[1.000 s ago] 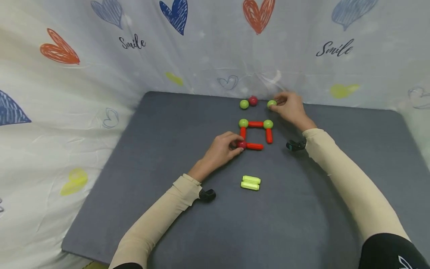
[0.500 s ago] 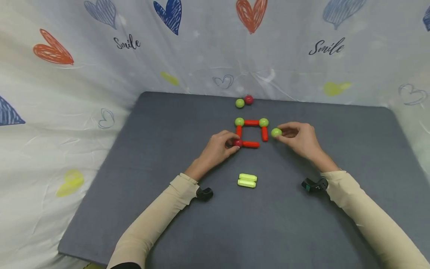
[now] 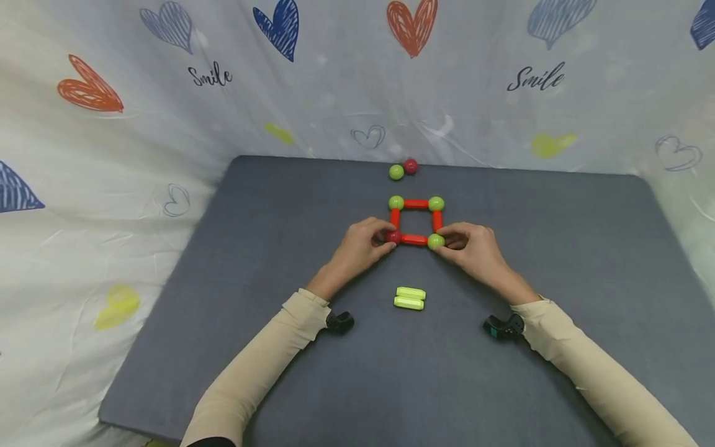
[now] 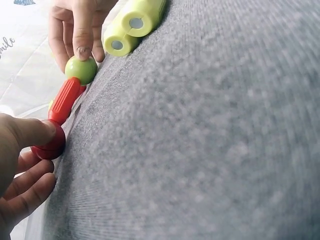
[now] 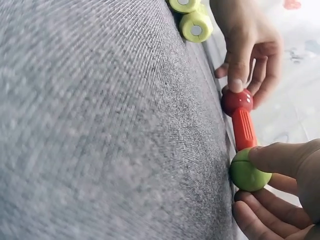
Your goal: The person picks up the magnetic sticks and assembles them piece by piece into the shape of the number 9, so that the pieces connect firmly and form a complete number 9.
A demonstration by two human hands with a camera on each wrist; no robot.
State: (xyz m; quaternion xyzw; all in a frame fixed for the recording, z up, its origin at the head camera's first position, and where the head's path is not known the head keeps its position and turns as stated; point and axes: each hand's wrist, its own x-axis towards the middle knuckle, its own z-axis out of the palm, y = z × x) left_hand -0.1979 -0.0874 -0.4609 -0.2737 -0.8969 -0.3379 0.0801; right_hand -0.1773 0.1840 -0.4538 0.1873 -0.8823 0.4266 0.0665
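Observation:
A square of red rods and balls lies on the grey table. My left hand [image 3: 360,247] pinches the red ball [image 4: 54,145] at its near left corner. With thumb and fingers, my right hand [image 3: 475,251] holds a green ball [image 5: 250,170] at the near right corner. Between these two balls runs a red rod [image 3: 414,239], touching both. Green balls sit at the far left corner [image 3: 396,203] and the far right corner [image 3: 436,203]. The right side's red rod [image 3: 437,220] reaches down to the held green ball, its near end partly hidden by fingers.
Two yellow-green rods [image 3: 410,298] lie side by side in front of the square. Behind it, a loose green ball [image 3: 396,172] and a loose red ball [image 3: 410,166] sit near the table's far edge. A white printed curtain [image 3: 335,93] hangs behind the table [image 3: 313,192].
My right hand has brought a green ball from the far edge toward me, down to the square's near right corner. The left hand has kept its pinch on the red ball.

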